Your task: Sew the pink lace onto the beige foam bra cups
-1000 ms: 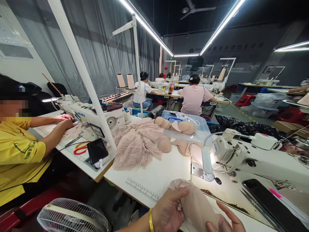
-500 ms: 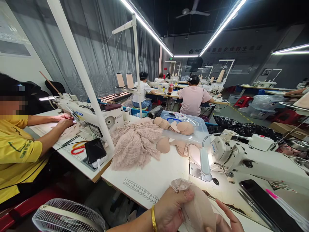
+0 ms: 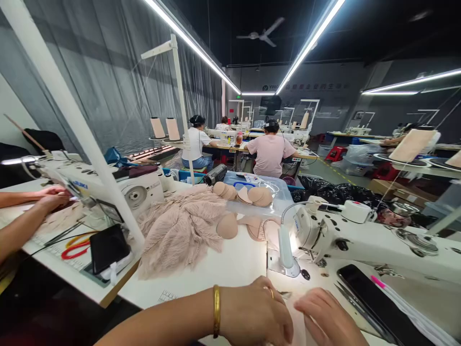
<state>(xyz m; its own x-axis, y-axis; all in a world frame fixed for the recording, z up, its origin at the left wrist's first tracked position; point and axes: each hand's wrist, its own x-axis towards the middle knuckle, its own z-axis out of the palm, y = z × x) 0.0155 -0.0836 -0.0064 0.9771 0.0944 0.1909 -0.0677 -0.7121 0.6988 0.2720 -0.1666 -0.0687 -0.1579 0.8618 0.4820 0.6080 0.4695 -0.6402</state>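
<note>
My left hand (image 3: pixel 255 312), with a gold bangle at the wrist and a ring, is palm down at the table's front with its fingers curled on a pale beige fabric piece (image 3: pixel 298 319). Facing it, my right hand (image 3: pixel 329 315) has bent fingers closed on the fabric's other side. Most of the piece is hidden under both hands. A small dark pointed thing (image 3: pixel 285 294) shows beside my left fingers; its kind is unclear. Just beyond stands a white sewing machine (image 3: pixel 313 230) with a lit lamp (image 3: pixel 286 247). Beige cup pads (image 3: pixel 226 226) and a lace fabric heap (image 3: pixel 180 230) lie farther left.
On the right lie a black phone (image 3: pixel 374 298), tweezers (image 3: pixel 355 300) and a pink-capped pen (image 3: pixel 378 282). A clear plastic bin lid (image 3: pixel 284 192) holds stacked pads. A neighbour's arms (image 3: pixel 25 216), red-handled scissors (image 3: pixel 75 250) and a white post (image 3: pixel 82 120) are at left.
My view has swung right. My left hand has turned from holding the fabric up, thumb on top, to palm down, and both hands have closed in on the piece lower by the machine.
</note>
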